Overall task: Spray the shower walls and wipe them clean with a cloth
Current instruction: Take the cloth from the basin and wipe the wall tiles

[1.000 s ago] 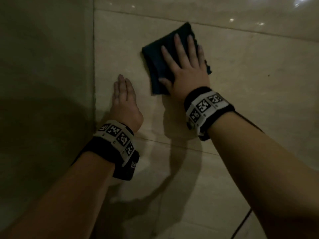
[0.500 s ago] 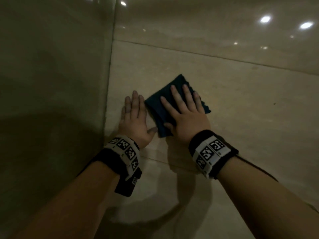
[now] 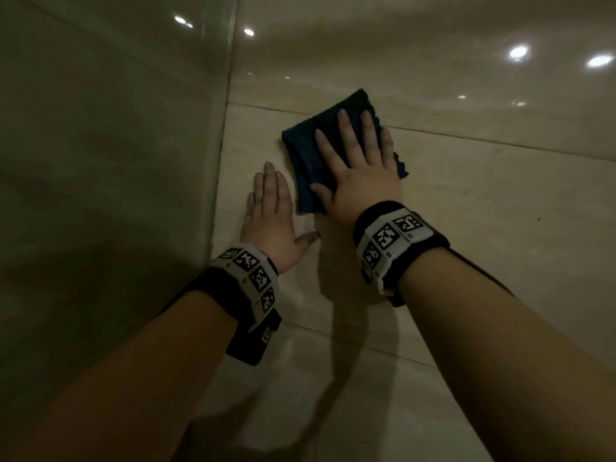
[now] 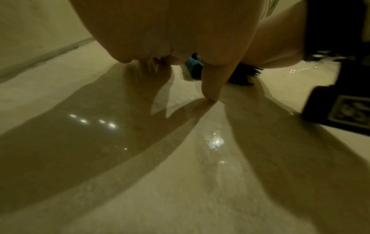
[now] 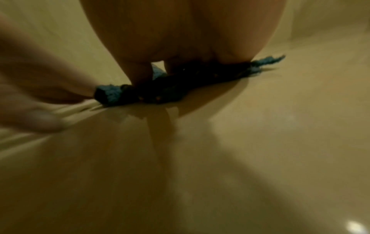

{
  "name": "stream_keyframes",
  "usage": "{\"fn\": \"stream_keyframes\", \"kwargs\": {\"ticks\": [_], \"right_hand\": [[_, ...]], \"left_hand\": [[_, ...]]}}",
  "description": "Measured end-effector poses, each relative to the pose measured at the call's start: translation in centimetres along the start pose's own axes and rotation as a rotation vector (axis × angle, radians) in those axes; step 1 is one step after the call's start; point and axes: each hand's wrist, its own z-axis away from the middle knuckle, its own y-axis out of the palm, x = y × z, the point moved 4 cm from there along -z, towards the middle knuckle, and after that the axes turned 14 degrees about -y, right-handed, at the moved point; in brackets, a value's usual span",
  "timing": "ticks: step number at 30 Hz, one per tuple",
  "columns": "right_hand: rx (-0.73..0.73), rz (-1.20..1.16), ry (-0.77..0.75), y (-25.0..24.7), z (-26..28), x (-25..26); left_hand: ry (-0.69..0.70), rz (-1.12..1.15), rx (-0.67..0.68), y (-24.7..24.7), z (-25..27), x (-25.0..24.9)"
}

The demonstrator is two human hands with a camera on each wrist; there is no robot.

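Note:
A folded dark blue cloth (image 3: 306,151) lies flat against the beige tiled shower wall (image 3: 466,201). My right hand (image 3: 360,165) presses on it with straight, spread fingers. In the right wrist view the cloth (image 5: 160,88) shows as a dark strip under the palm. My left hand (image 3: 270,208) rests flat on the wall just left of and below the cloth, fingers straight, thumb out to the right. The left wrist view shows the left hand (image 4: 180,39) with its thumb (image 4: 212,85) touching the glossy tile, and a bit of the cloth (image 4: 194,66) beyond. No spray bottle is in view.
The wall corner (image 3: 223,145) runs down just left of my left hand, with the side wall (image 3: 100,161) beyond it. Horizontal grout lines (image 3: 500,141) cross the tiles. Ceiling lights reflect in the glossy surface at the upper right.
The right hand slid the cloth down towards the left hand, then back up and slightly right. The left hand has stayed flat on the wall near the corner.

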Motion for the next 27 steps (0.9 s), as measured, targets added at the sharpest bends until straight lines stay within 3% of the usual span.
{"fn": "stream_keyframes", "kwargs": {"ticks": [7,12,16,20,27], "right_hand": [[0.066,-0.050,-0.065,3.5,7.0,1.4],[0.179,-0.011,-0.102,3.1,7.7,0.5],[0.124,0.012,-0.021,0.7,5.9,-2.3],[0.085,-0.008,0.115,-2.3,3.7,-6.3],[0.009,-0.046,0.151,-0.7,6.1,-5.7]], "left_hand": [[0.036,-0.059,0.022,0.3,0.3,0.3],[0.040,-0.128,0.038,0.2,0.6,0.5],[0.045,-0.093,0.044,-0.4,1.0,-0.8],[0.159,-0.065,-0.011,-1.4,1.0,-4.0],[0.144,-0.083,-0.027,-1.7,1.1,-7.1]]}}
